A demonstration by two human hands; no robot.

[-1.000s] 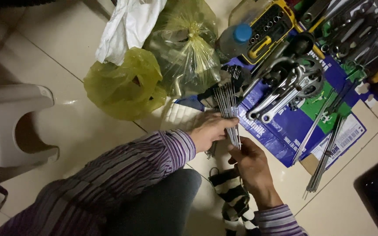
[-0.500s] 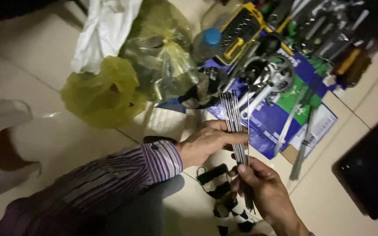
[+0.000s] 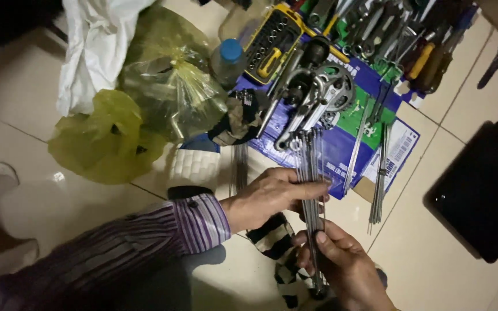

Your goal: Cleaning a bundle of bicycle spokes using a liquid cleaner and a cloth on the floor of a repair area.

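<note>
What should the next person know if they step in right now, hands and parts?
Left hand: fingers closed around the bundle of thin metal spokes, mid-length.
Right hand: gripping the same bundle near its lower end, thumb on top.
Bundle stands roughly upright over the tiled floor.
Loose spokes lie on the flattened blue cardboard box, beside the crankset.
Done: one bundle gathered. Left: loose spokes not yet picked up.

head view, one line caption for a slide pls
Both hands, left hand and right hand, hold a bundle of thin metal spokes above a tiled floor strewn with bike tools and yellow plastic bags.
</note>
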